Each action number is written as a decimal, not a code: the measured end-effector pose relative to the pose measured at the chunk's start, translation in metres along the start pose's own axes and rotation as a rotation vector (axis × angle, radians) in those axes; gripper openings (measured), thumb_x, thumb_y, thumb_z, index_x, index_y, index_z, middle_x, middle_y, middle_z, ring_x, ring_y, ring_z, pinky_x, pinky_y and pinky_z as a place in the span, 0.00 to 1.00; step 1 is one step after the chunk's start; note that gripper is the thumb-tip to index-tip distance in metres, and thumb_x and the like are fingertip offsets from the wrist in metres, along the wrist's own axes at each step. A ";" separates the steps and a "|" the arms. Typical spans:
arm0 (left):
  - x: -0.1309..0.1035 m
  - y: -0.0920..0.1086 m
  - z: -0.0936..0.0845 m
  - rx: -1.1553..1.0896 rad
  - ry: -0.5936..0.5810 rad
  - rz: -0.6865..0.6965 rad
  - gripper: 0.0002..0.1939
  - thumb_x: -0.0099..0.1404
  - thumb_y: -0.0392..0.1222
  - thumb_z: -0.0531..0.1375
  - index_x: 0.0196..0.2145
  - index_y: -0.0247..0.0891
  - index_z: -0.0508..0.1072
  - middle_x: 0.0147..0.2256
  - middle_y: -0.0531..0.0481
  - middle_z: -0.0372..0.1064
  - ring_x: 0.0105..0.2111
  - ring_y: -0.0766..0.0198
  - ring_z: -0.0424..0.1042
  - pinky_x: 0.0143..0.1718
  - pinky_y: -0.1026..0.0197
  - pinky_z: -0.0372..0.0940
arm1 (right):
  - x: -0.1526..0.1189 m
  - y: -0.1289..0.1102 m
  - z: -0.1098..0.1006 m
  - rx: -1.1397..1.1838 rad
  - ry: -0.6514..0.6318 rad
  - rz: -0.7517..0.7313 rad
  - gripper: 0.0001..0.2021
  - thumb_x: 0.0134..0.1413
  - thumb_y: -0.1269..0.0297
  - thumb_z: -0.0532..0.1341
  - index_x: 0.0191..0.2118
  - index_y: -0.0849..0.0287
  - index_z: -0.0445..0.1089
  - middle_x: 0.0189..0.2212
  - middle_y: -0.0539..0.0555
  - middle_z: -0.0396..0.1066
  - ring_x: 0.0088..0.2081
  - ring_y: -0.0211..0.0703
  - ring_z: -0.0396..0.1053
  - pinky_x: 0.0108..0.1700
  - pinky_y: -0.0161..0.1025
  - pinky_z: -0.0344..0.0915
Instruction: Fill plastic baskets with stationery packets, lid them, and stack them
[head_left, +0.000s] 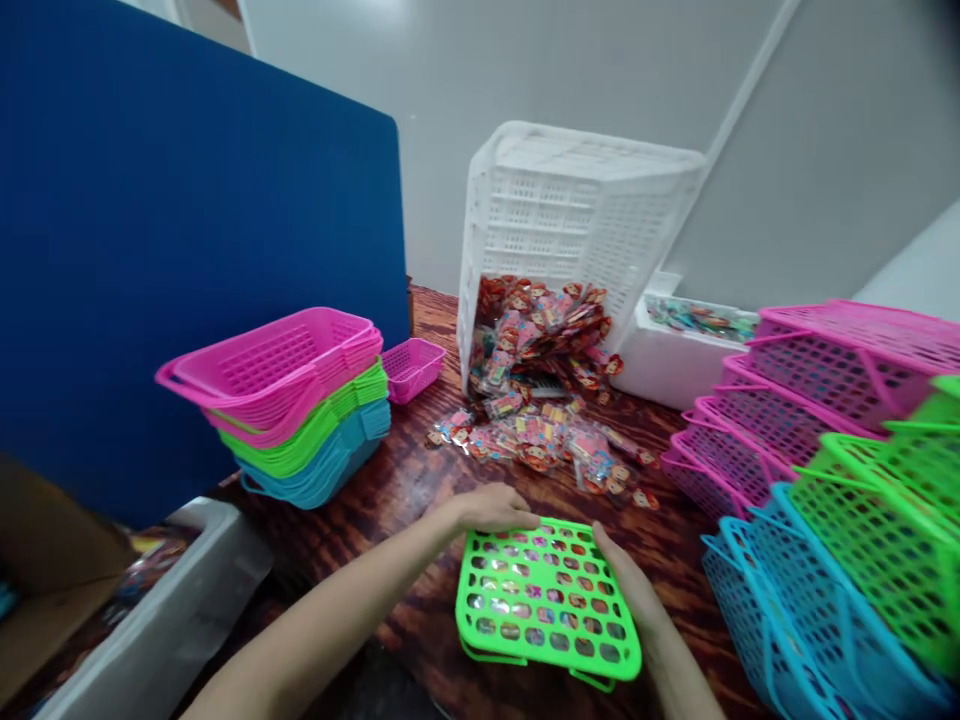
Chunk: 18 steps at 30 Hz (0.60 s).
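A green plastic basket (547,590) sits in front of me on the wooden-patterned table, its perforated flat side facing up. Through the holes I see colourful packets inside. My left hand (499,508) grips its far left corner, with the fingers bent over the edge. Along the right side my right hand (626,580) is closed against the basket, its fingers partly hidden. Just beyond the basket lies a loose spread of small clear packets (536,435) with printed doll figures.
Behind, a tipped white crate (592,170) spills more packets. Nested pink, green and blue baskets (315,400) stand left, near a small pink basket (412,368). Filled baskets (795,440) are piled right. A white foam box (671,350) stands at the back, a blue panel (195,230) left.
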<state>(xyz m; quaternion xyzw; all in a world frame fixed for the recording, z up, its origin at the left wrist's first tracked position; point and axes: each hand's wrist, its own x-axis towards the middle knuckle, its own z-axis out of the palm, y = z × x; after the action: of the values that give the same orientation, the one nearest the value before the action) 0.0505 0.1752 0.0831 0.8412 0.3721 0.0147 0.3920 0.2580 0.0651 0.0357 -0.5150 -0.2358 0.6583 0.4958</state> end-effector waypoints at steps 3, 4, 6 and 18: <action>-0.007 -0.002 0.008 0.017 0.048 0.033 0.21 0.68 0.53 0.53 0.24 0.38 0.72 0.23 0.53 0.67 0.25 0.63 0.64 0.28 0.63 0.55 | 0.003 0.000 0.001 0.024 0.000 -0.059 0.19 0.46 0.47 0.70 0.32 0.59 0.73 0.28 0.55 0.78 0.28 0.48 0.76 0.34 0.41 0.72; -0.009 -0.001 0.012 0.024 0.081 0.035 0.21 0.68 0.53 0.52 0.24 0.38 0.71 0.23 0.52 0.67 0.25 0.63 0.64 0.28 0.63 0.54 | 0.005 -0.001 0.001 0.014 0.001 -0.088 0.18 0.45 0.48 0.71 0.30 0.59 0.72 0.26 0.53 0.77 0.26 0.44 0.74 0.32 0.38 0.71; -0.015 0.002 0.022 0.032 0.153 0.016 0.21 0.69 0.52 0.50 0.23 0.39 0.69 0.23 0.50 0.66 0.26 0.61 0.64 0.30 0.61 0.54 | 0.011 -0.006 0.000 -0.020 -0.017 -0.093 0.18 0.43 0.50 0.72 0.28 0.59 0.70 0.24 0.51 0.76 0.23 0.40 0.71 0.29 0.35 0.68; -0.037 -0.001 0.050 -0.238 0.301 -0.101 0.08 0.57 0.47 0.55 0.27 0.40 0.65 0.27 0.53 0.65 0.30 0.60 0.65 0.31 0.61 0.57 | -0.040 0.020 -0.046 -0.173 0.586 -0.407 0.29 0.38 0.31 0.65 0.28 0.56 0.70 0.26 0.52 0.74 0.28 0.43 0.70 0.28 0.36 0.64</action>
<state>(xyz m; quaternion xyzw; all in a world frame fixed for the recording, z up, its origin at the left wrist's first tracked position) 0.0385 0.1192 0.0573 0.7575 0.4639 0.1644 0.4289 0.2910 0.0120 0.0200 -0.6642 -0.2362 0.3483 0.6179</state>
